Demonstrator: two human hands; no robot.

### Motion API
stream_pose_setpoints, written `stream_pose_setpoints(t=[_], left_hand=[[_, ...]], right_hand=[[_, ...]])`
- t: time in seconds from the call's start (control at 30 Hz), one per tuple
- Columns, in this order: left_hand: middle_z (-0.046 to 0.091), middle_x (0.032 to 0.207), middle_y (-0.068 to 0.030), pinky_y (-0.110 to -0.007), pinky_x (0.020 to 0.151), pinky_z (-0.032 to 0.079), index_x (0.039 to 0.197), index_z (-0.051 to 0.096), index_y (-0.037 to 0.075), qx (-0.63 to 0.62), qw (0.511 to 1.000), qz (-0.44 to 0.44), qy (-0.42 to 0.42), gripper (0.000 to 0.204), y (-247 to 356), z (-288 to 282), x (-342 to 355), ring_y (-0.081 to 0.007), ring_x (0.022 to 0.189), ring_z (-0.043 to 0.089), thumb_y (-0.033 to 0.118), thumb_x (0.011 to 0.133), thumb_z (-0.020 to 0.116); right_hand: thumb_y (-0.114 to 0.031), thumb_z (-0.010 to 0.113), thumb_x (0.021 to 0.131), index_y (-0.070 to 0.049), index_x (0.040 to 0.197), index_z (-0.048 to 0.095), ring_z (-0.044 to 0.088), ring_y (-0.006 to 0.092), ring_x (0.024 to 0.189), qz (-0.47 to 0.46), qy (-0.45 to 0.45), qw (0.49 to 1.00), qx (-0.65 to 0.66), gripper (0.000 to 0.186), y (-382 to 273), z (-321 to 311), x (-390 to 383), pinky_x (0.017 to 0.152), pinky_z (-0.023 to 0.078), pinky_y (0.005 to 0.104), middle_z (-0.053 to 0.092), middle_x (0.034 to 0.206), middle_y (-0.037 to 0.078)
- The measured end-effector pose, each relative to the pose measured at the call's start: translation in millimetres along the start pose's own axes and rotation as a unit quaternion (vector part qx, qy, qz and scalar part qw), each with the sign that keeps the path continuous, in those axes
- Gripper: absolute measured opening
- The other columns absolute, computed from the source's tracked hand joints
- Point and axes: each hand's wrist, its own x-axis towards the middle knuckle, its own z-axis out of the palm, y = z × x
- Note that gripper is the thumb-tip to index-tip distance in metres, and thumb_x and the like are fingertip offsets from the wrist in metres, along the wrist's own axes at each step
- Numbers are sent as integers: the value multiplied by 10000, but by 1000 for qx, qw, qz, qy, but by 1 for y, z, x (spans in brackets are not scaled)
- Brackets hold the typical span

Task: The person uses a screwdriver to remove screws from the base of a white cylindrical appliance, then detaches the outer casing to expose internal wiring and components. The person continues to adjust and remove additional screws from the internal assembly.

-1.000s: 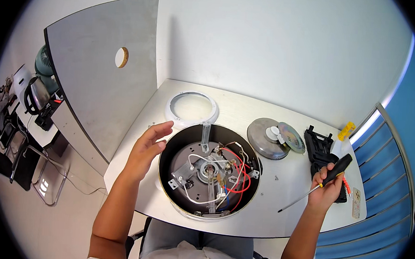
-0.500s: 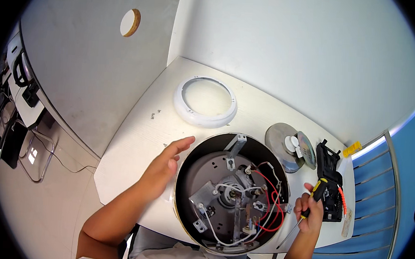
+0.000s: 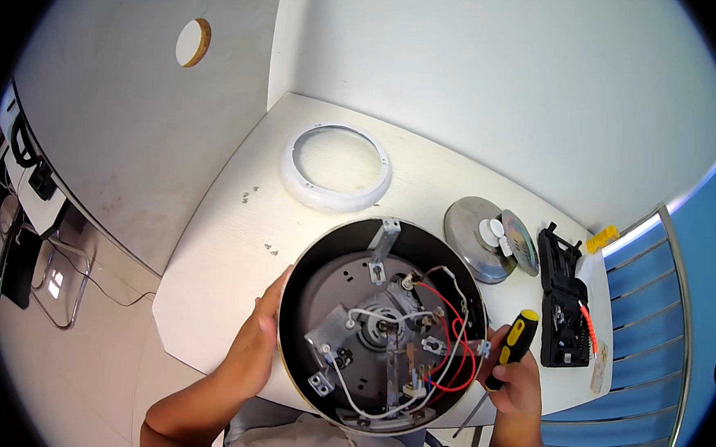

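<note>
A round, open pot-like appliance body (image 3: 325, 303), probably an electric cooker turned over, stands at the near edge of the table. Inside are red and white wires, metal brackets and a central round part. My left hand (image 3: 254, 344) rests against its outer left wall, with the fingertips partly hidden behind the rim. In my right hand (image 3: 518, 387) is a yellow-and-black screwdriver (image 3: 517, 341), its handle up and its shaft slanting down to the left. The fingers of that hand also reach the appliance's right side, beside a metal bracket tab.
Behind the appliance lies a white ring (image 3: 332, 199). A metal lid (image 3: 466, 230) with white knob parts and a shiny disc (image 3: 521, 243) sit farther right, near an open black tool case (image 3: 564, 318). Small screws (image 3: 249, 194) lie at left. A metal railing (image 3: 684, 325) borders the right side.
My left hand has come down from above the rim to the appliance's left wall. My right hand has moved in against its right side with the screwdriver. The view has shifted slightly.
</note>
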Motion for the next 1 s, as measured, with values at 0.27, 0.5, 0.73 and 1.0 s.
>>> stream_pose_setpoints(t=[0.27, 0.5, 0.73, 1.0], left_hand=[[407, 1330, -151, -381, 1058, 242, 1303, 404, 2, -11, 989, 43, 141, 588, 23, 1, 11, -249, 1237, 383, 459, 937, 361], [597, 849, -50, -354, 703, 454, 803, 649, 77, 407, 835, 309, -205, 116, 86, 13, 111, -262, 831, 565, 59, 690, 670], [563, 1138, -53, -404, 837, 420, 665, 628, 105, 419, 734, 410, -343, 83, 85, 44, 141, -277, 1056, 518, 100, 624, 700], [375, 1398, 0, -508, 1037, 300, 838, 714, 218, 507, 657, 422, -365, 150, 88, 60, 136, -284, 1291, 329, 203, 689, 706]], right_hand=[[32, 510, 613, -14, 912, 521, 553, 309, 1061, -103, 6, 992, -77, 303, -19, 7, -3, 744, 537, 416, 481, 1239, 222], [-99, 558, 718, -52, 997, 494, 593, 212, 707, -270, 19, 959, -81, 290, -50, 3, -32, 512, 472, 290, 583, 925, 123], [-115, 579, 735, -74, 993, 491, 580, 189, 676, -271, 47, 961, -21, 276, -38, -27, -48, 530, 465, 291, 577, 884, 86], [-128, 567, 762, -75, 995, 488, 557, 173, 665, -270, 76, 959, 39, 251, -31, -52, -44, 548, 446, 284, 551, 855, 70]])
